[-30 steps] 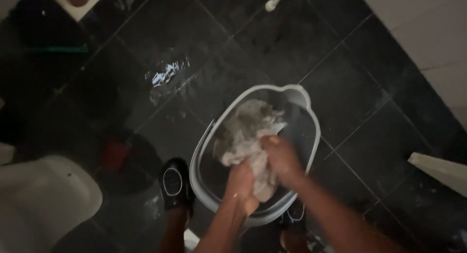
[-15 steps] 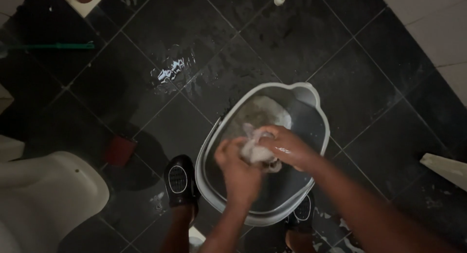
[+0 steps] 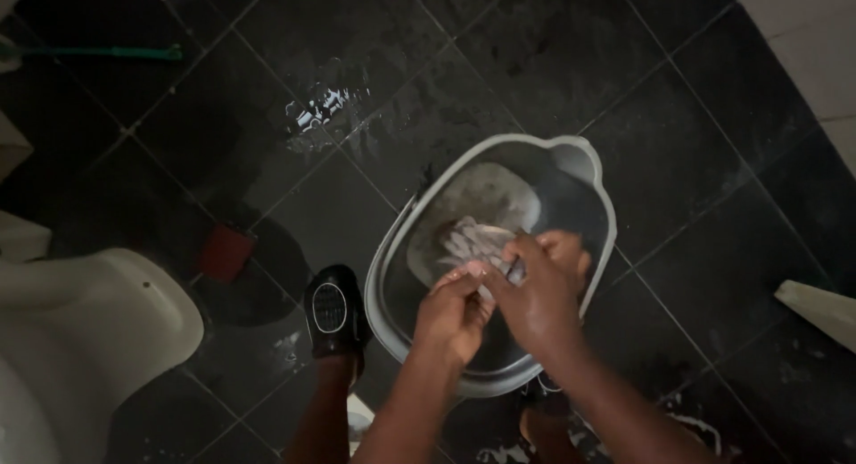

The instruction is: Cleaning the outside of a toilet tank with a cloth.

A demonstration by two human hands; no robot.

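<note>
A grey plastic basin [image 3: 596, 175] with a spout stands on the wet black tile floor. Inside it lies a pale wet cloth [image 3: 473, 237], bunched up in the water. My left hand [image 3: 453, 314] and my right hand [image 3: 539, 290] are pressed together over the basin's near half, both gripping one end of the cloth between them. The rest of the cloth trails away from my fingers toward the basin's far side. My arms come in from the bottom edge.
My feet in black slip-on shoes [image 3: 332, 314] stand against the basin's near rim. A white toilet [image 3: 85, 339] is at the lower left, a small red object [image 3: 225, 251] beside it. A puddle [image 3: 319, 109] glistens on the tiles; white wall tiles [image 3: 807, 45] are at the upper right.
My hands have shifted right and nearer, closing tighter together on the cloth. The cloth, spread wide a second ago, is now bunched small. The view has drifted, moving the basin slightly up and right.
</note>
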